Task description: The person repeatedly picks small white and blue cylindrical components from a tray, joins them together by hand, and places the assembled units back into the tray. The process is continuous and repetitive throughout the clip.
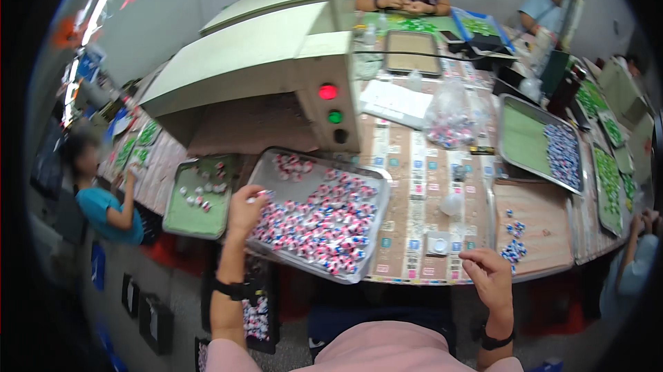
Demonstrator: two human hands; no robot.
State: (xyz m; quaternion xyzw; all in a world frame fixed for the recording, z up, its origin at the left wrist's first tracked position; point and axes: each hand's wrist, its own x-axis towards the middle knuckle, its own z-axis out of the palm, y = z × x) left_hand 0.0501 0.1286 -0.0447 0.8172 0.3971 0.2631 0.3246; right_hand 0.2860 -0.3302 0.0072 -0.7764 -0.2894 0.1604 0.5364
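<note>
My left hand [245, 212] is over the left edge of a metal tray [382, 196] heaped with small pink, white and blue pieces [311, 223]. Its fingers are pinched, and a small pink-and-white piece [268, 194] shows at the fingertips. My right hand [490, 275] is at the table's front edge, thumb and forefinger drawn together; anything between them is too small to make out. Just left of it lies a small white square block with a round centre [438, 243]. Several blue-and-white pieces [514, 250] lie on a brown tray [545, 220] beside this hand.
A cream machine housing [242, 61] with red and green lights stands behind the tray. A green-lined tray [181, 213] is to the left, another tray [521, 130] to the right. A clear bag of pieces [450, 120] lies mid-table. Other people sit around.
</note>
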